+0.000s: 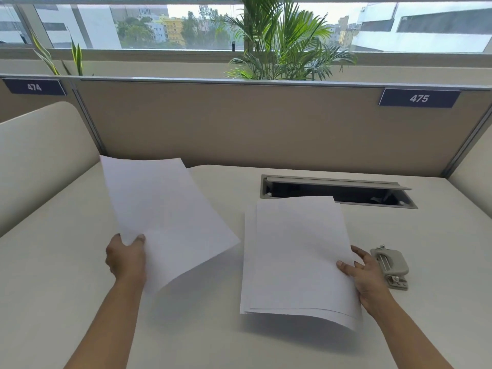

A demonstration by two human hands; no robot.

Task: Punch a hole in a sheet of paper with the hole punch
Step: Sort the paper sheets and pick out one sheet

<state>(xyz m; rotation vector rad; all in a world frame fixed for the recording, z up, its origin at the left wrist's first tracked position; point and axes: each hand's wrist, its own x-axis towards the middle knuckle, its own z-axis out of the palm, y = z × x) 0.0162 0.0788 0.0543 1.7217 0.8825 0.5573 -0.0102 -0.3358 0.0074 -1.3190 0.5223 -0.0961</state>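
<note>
My left hand (125,258) pinches the near left edge of a single white sheet of paper (165,211), which is lifted off the desk and curls downward at its near right corner. My right hand (366,275) grips the right edge of a thin stack of white paper (298,254), raised slightly above the desk, its near corner drooping. A grey metal hole punch (391,265) rests on the desk just right of my right hand, apart from both hands and from the paper.
The cream desk (53,275) is bounded by a beige partition (239,123) at the back and a curved divider at the left. An open cable tray slot (338,191) lies behind the stack. Plants stand beyond the partition.
</note>
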